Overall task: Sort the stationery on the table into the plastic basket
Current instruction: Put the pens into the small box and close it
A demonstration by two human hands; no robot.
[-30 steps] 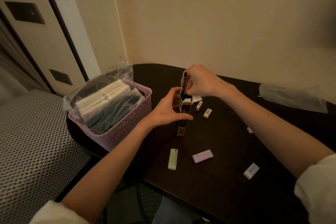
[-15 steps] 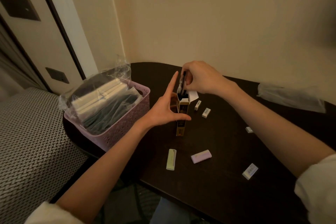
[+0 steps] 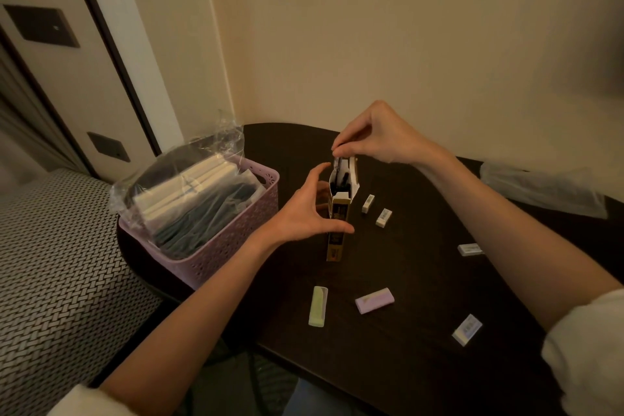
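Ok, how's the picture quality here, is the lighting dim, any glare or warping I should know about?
Head view: dim, warm light; the dark table swallows detail, and print on the box is unreadable. Mild glare on the plastic wrap above the basket. Wide-angle bending curves the door frame; both forearms stretch large toward the corners.
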